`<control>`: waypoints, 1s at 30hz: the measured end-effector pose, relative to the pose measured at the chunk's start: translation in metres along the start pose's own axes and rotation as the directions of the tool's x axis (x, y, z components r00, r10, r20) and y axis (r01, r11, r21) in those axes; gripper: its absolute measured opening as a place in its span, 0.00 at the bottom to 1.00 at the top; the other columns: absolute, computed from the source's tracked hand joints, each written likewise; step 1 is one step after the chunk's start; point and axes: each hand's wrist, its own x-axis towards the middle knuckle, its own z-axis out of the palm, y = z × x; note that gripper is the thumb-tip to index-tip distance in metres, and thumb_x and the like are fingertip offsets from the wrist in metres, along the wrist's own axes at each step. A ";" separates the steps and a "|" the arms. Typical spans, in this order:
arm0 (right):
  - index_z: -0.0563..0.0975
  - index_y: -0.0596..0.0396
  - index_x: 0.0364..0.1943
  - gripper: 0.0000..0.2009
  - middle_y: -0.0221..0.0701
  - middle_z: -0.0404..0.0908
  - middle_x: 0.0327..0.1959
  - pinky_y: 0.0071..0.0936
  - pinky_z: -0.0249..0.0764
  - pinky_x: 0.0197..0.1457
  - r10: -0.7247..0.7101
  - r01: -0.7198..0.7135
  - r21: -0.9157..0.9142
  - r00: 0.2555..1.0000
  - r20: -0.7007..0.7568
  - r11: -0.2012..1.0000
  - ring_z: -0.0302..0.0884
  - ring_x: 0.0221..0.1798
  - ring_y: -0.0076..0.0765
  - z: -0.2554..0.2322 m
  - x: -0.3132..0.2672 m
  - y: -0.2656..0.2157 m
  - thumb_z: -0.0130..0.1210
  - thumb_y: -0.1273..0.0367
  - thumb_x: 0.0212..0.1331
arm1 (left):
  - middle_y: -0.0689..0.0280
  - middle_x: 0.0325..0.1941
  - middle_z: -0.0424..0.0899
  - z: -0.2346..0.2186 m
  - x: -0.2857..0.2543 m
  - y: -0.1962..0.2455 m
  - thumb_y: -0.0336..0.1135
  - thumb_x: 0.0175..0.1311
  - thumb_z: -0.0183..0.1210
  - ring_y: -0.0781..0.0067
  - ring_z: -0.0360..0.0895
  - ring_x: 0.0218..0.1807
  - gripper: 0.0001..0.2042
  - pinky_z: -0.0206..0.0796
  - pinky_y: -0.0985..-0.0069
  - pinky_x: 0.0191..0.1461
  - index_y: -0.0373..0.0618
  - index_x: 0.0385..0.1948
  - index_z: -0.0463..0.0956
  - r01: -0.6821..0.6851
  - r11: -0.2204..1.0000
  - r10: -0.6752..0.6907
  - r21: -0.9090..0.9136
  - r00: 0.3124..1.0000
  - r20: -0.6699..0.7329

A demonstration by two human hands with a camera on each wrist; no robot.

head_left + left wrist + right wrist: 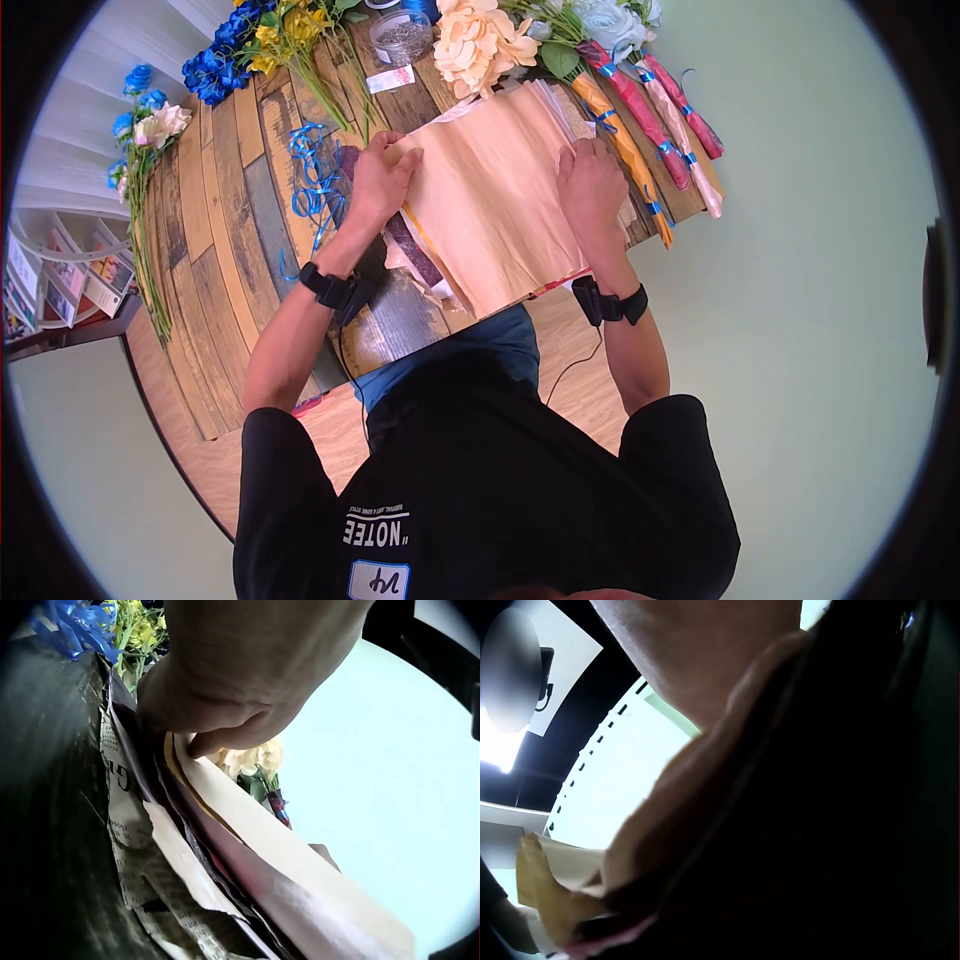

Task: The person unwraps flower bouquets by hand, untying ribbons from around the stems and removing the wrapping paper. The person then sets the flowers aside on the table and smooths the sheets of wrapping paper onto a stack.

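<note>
A peach paper sheet [490,190] lies on top of a stack of wrapping papers at the table's front edge. My left hand [383,182] pinches the sheet's left edge; in the left wrist view the thumb of the left hand [225,690] rests against the pale sheet [262,810], above layered purple, pink and newsprint papers [150,862]. On the opposite side, my right hand [597,190] grips the right edge with bent fingers, its thumb mostly hidden. Dark blur covers much of the right wrist view, hiding the fingertips of the right hand [705,660].
Wrapped stems [635,105] lie to the right, with a cream flower [480,45] behind the papers. Curled blue ribbon [315,180] sits left of the stack. A tub of pins [401,38], blue flowers [215,75] and long-stemmed roses [160,127] are farther back and left.
</note>
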 end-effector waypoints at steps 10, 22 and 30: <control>0.79 0.53 0.33 0.11 0.37 0.80 0.36 0.47 0.79 0.37 0.116 -0.115 0.082 0.993 -0.014 0.990 0.83 0.38 0.49 0.011 0.001 0.006 0.56 0.61 0.65 | 0.49 0.54 0.82 0.000 -0.021 0.000 0.33 0.58 0.72 0.62 0.83 0.50 0.37 0.75 0.67 0.56 0.34 0.68 0.61 -0.104 0.964 0.092 -0.244 0.994 -0.058; 0.81 0.52 0.36 0.10 0.35 0.82 0.38 0.48 0.77 0.38 0.145 -0.140 0.091 0.988 -0.046 0.986 0.83 0.38 0.51 0.013 0.000 0.005 0.59 0.60 0.64 | 0.46 0.37 0.85 -0.004 -0.083 0.028 0.24 0.62 0.62 0.50 0.86 0.41 0.41 0.76 0.58 0.48 0.39 0.74 0.46 0.104 0.995 -0.102 -0.007 0.985 0.137; 0.80 0.49 0.44 0.11 0.34 0.84 0.41 0.48 0.78 0.44 0.146 -0.145 0.183 0.989 0.008 0.972 0.83 0.44 0.49 0.009 0.001 0.009 0.61 0.62 0.62 | 0.46 0.54 0.77 0.004 -0.092 0.016 0.27 0.60 0.64 0.49 0.80 0.51 0.38 0.75 0.58 0.49 0.42 0.73 0.54 -0.186 0.909 0.174 0.372 0.982 0.066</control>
